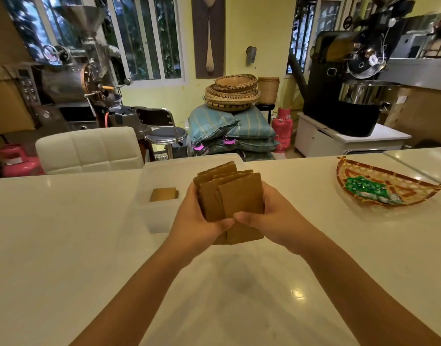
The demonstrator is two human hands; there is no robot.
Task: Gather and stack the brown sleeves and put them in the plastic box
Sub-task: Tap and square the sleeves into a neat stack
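At the centre of the white counter, both hands are closed around a bundle of brown sleeves, which is held upright above the surface. The left hand grips the bundle's left side, its thumb lying across the lower front face; the right hand grips the right side, its thumb pressed against the front face and meeting the left thumb near the bundle's middle. The sleeves are not squared: their upper edges stand at staggered heights and fan slightly apart toward the rear, and a lower corner projects beneath the hands. Whether the bundle's bottom edge touches the counter cannot be determined. Just behind and to the left of the hands stands the translucent plastic box, open at the top, with a small stack of brown sleeves already lying flat inside near its left wall. The held bundle partly overlaps the box's right portion in this view. Well to the right on the counter sits a shallow woven tray containing green packets. Beyond the counter's far edge, a white padded chair is visible, with stacked wicker baskets resting on blue sacks further back.
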